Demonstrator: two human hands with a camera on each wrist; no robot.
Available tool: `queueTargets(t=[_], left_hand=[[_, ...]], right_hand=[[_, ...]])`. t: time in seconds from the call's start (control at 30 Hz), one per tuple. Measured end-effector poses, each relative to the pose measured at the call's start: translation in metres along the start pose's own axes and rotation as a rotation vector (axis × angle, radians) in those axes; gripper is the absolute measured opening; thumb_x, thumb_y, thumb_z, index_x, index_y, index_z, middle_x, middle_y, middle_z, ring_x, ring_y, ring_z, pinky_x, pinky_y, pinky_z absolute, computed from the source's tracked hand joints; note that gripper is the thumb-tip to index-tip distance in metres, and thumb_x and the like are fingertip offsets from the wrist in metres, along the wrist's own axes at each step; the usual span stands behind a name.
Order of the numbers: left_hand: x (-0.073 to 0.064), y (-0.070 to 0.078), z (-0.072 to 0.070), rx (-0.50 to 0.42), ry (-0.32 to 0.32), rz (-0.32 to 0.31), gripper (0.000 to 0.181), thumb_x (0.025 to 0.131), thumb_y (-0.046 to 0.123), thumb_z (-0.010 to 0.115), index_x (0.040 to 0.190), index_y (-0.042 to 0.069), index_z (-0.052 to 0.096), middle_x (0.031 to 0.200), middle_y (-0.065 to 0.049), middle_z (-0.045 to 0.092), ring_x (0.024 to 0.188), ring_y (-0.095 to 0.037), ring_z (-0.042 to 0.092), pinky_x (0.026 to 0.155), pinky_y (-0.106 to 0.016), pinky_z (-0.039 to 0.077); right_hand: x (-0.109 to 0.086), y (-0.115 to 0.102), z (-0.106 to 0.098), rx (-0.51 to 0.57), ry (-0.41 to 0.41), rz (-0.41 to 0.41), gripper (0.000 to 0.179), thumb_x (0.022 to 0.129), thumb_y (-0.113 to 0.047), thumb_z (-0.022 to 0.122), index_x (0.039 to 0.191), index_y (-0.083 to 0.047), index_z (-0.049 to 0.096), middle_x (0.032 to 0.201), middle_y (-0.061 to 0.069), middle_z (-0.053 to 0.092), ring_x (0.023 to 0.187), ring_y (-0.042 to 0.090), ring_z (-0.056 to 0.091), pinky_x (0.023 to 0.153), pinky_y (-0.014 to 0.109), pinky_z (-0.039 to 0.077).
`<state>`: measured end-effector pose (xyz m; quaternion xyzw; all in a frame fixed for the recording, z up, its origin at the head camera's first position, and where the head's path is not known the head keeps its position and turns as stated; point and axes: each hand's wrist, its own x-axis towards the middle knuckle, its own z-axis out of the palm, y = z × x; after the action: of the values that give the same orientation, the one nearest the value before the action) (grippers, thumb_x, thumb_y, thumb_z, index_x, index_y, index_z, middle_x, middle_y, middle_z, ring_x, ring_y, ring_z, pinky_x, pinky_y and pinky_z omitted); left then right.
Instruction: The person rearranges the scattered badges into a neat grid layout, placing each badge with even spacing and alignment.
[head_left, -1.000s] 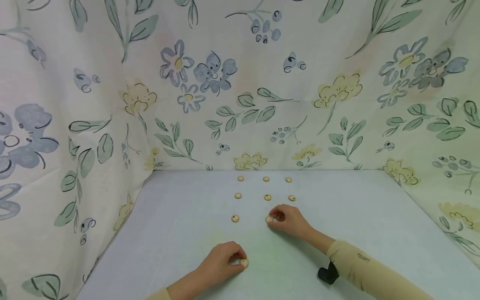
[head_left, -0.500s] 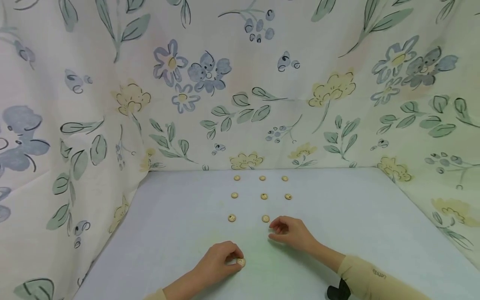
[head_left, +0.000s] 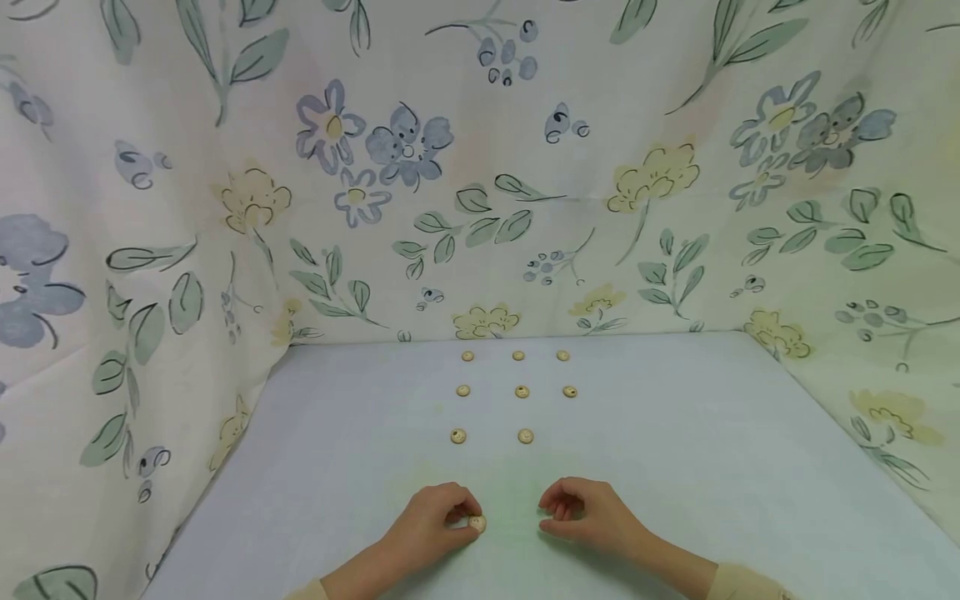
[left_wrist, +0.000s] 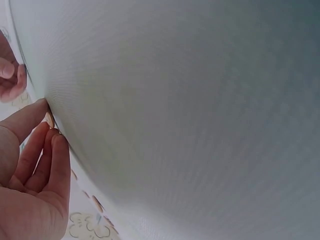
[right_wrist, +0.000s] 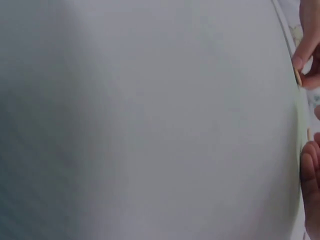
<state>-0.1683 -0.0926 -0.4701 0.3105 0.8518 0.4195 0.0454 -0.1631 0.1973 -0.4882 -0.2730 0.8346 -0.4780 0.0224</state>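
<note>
Near the front of the table my left hand (head_left: pixel 431 521) pinches a round, pale wooden button (head_left: pixel 477 523) between thumb and fingers, close to the tabletop. The left wrist view shows the same button (left_wrist: pixel 50 120) edge-on at the fingertips. My right hand (head_left: pixel 588 517) is to the right of it, its fingers loosely bent and apart from the thumb, with nothing between them. Beyond the hands, similar buttons lie in rows; the closest row has one button (head_left: pixel 458 436) on the left and another button (head_left: pixel 526 436) to its right.
A middle row holds three buttons, with its centre button (head_left: pixel 522 392) showing a dark hole. Three more, including a button (head_left: pixel 518 356), lie by the far edge. The white table (head_left: pixel 360 417) meets a flower-print curtain (head_left: pixel 480 167) at the back and sides.
My right hand let go of a button at the right end of the near row and drew back toward me, beside the left hand. The left hand keeps its pinch. The view shifted slightly.
</note>
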Motion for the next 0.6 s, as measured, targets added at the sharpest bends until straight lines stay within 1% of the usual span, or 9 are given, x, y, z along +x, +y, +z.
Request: queueTargets(t=[0.13,0.3,0.37,0.47,0.6], left_hand=[[0.000,-0.001,0.000,0.014,0.000,-0.005,0.006,0.086,0.018,0.074,0.087,0.014,0.070,0.085,0.008,0.065,0.077,-0.003,0.057,0.070,-0.023,0.051],[0.001,-0.003,0.002,0.040,-0.003,-0.022,0.005,0.086,0.018,0.074,0.087,0.014,0.071,0.085,0.011,0.064,0.077,-0.001,0.056,0.071,-0.021,0.051],[0.001,-0.002,0.002,0.057,0.002,-0.016,0.005,0.085,0.017,0.075,0.087,0.014,0.071,0.084,0.012,0.063,0.076,0.000,0.055,0.069,-0.021,0.050],[0.002,-0.002,0.003,0.100,0.023,0.014,0.005,0.083,0.015,0.075,0.086,0.014,0.072,0.082,0.011,0.063,0.074,0.000,0.053,0.066,-0.020,0.048],[0.003,0.000,0.004,0.148,0.031,0.035,0.006,0.081,0.012,0.076,0.087,0.013,0.072,0.081,0.009,0.065,0.074,0.000,0.053,0.066,-0.020,0.047]], right_hand=[[-0.011,-0.006,0.004,0.028,-0.026,-0.025,0.018,0.085,-0.027,0.076,0.095,-0.014,0.068,0.083,-0.008,0.065,0.071,0.001,0.057,0.063,0.023,0.052],[-0.020,-0.009,0.009,0.048,-0.045,-0.040,0.015,0.085,-0.024,0.076,0.095,-0.015,0.068,0.082,-0.006,0.066,0.071,0.003,0.057,0.062,0.022,0.052],[-0.023,-0.008,0.010,0.049,-0.043,-0.045,0.015,0.085,-0.022,0.077,0.096,-0.015,0.068,0.084,-0.004,0.066,0.071,0.006,0.058,0.063,0.023,0.052],[-0.025,-0.008,0.011,0.045,-0.033,-0.048,0.016,0.085,-0.022,0.077,0.097,-0.015,0.068,0.085,-0.003,0.067,0.072,0.010,0.059,0.063,0.023,0.052],[-0.026,-0.008,0.011,0.043,-0.023,-0.051,0.017,0.085,-0.022,0.077,0.097,-0.015,0.067,0.086,-0.002,0.067,0.072,0.011,0.060,0.063,0.023,0.052]])
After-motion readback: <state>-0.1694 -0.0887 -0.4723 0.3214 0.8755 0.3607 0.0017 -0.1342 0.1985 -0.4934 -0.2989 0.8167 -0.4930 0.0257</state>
